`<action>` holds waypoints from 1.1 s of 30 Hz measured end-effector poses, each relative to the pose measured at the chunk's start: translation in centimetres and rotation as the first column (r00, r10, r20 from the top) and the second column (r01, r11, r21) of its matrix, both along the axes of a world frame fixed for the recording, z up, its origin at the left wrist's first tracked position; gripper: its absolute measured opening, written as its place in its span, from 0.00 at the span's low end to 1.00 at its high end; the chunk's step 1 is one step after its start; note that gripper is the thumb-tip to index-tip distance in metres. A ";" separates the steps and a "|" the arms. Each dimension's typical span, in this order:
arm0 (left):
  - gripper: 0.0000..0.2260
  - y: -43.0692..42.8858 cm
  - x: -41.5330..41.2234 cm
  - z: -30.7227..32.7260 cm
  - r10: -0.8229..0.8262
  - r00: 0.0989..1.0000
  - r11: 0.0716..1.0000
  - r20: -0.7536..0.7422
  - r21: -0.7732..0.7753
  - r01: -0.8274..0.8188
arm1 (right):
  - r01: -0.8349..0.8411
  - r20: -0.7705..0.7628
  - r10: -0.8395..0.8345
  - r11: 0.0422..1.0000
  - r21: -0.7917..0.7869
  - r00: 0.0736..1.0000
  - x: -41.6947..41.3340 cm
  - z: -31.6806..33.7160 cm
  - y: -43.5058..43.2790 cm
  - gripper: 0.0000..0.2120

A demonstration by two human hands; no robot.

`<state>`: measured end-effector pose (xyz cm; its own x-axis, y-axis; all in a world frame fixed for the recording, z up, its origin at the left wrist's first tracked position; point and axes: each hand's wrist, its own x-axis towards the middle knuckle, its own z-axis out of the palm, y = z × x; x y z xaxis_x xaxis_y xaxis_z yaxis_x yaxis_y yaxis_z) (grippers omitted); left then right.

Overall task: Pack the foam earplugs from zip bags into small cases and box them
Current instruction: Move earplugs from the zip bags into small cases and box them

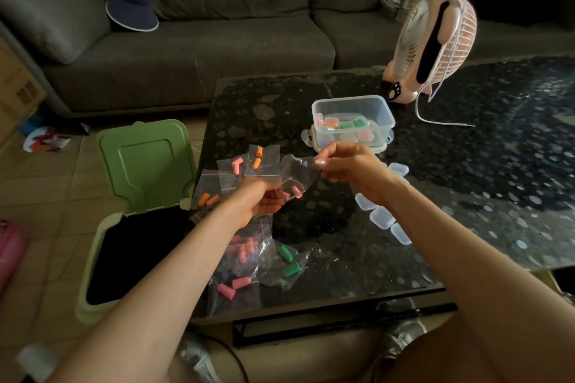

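My right hand (348, 169) pinches the top edge of a clear zip bag (297, 174) above the table. My left hand (259, 200) holds the bag's lower end, where two pink earplugs (294, 192) sit. Around the left hand lie several more zip bags with earplugs: orange (257, 158), pink (237, 164), orange (208, 199), pink (233, 286), green (287, 260). A clear plastic box (353, 106) with filled small cases stands behind my hands on its lid. Several empty small clear cases (382, 216) lie to the right, partly hidden by my right forearm.
A green-lidded waste bin (146, 165) stands open left of the dark speckled table (466, 171). A pink desk fan (435, 37) with a white cord stands at the table's back. A grey sofa (217, 40) with a visor hat (132, 8) lies beyond.
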<state>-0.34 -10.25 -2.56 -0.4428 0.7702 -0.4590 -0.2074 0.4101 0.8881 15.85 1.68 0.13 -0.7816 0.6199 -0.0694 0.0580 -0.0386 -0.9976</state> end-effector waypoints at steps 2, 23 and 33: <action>0.08 -0.1 -0.1 0.1 -0.008 0.999 1.000 0.032 0.023 0.007 | -0.030 -0.038 0.029 0.999 -0.018 0.999 0.0 0.1 -0.1 0.02; 0.09 -4.2 -6.0 0.7 -0.016 0.721 0.995 -0.693 0.060 0.079 | -0.385 0.756 -0.554 0.651 0.654 0.348 2.0 -1.5 0.2 0.20; 0.07 -3.8 -6.1 -0.2 -0.081 0.477 0.991 -0.875 -0.020 0.133 | -0.402 0.756 -0.463 0.650 0.645 0.463 0.8 -2.0 -0.1 0.10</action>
